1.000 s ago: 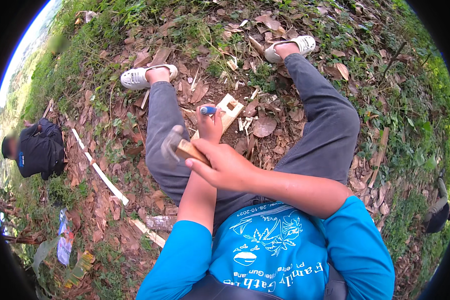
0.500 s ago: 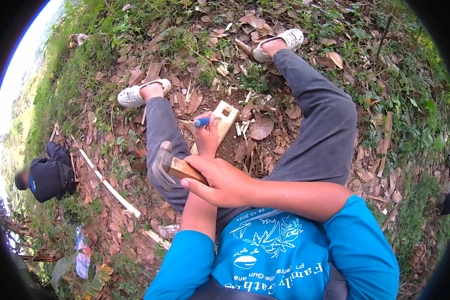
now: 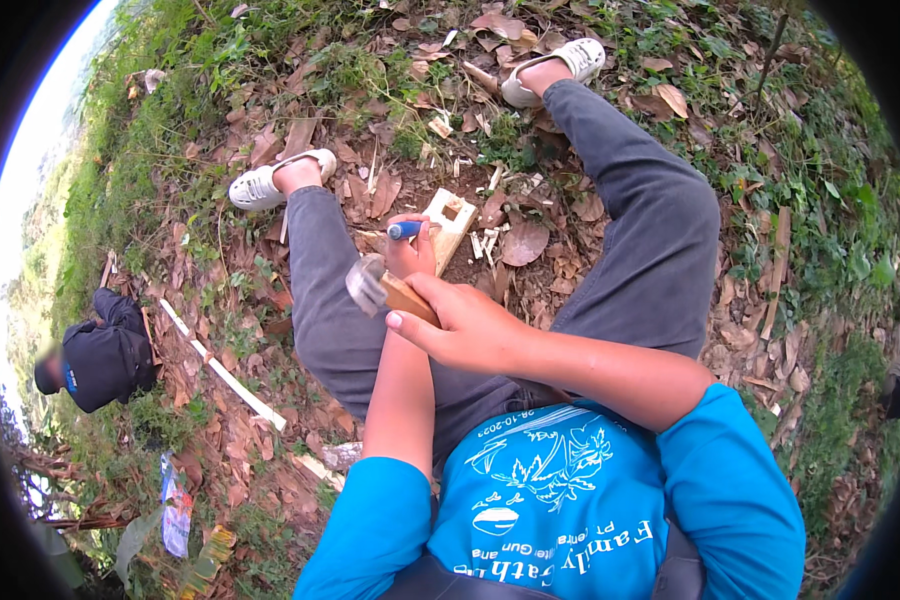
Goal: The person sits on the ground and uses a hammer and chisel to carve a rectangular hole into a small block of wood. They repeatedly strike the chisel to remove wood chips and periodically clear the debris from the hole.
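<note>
My left hand (image 3: 410, 258) is closed around a blue-handled chisel (image 3: 403, 230), whose metal end points right toward the board. Beneath it on the ground lies a pale wooden board (image 3: 448, 245) with a squarish hole near its far end. Whether the chisel's edge touches the wood I cannot tell. My right hand (image 3: 465, 322) grips the wooden handle of a claw hammer (image 3: 366, 284). The hammer crosses above my left forearm, its metal head to the left of my left wrist.
Wood chips (image 3: 482, 243) and dry leaves lie around the board, between my outstretched legs. A long pale strip of wood (image 3: 225, 372) rests on the ground to the left. Farther left is a person in dark clothing (image 3: 105, 358). A colourful plastic wrapper (image 3: 176, 510) lies at the lower left.
My right hand has moved the hammer farther from my body and to the right, bringing its head closer to my left hand. My left hand still holds the chisel by the board.
</note>
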Tool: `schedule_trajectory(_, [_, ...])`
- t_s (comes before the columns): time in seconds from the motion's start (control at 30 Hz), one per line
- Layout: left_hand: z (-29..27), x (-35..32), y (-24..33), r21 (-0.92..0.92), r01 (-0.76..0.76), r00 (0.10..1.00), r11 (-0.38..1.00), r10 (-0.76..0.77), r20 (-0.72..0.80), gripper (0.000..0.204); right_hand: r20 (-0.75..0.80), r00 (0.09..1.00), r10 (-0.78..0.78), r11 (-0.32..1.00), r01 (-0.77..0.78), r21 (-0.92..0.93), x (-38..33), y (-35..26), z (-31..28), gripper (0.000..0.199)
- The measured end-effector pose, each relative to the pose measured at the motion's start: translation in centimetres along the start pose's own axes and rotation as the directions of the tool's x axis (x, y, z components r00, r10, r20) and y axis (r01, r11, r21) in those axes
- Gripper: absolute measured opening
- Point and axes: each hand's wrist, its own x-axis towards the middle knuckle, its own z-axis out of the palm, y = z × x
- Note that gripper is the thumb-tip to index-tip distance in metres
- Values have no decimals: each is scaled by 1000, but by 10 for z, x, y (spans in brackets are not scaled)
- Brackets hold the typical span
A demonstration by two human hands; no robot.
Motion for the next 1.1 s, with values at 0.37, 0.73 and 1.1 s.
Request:
schedule_trajectory(0.37, [-21, 26, -2, -112, 40, 991, 993, -25, 134, 16, -235, 936, 260, 931, -308, -196, -4, -12, -128, 44])
schedule_trajectory(0.73, [-15, 30, -16, -155, 69, 980, 985, -38, 196, 20, -242, 967, 84, 975, -130, -182, 4, -12, -102, 32])
schedule_trajectory(1.1, [-12, 30, -14, -123, 35, 969, 992, -4, 246, 22, 9, 935, -355, 714, 277, -643, 71, -19, -62, 33])
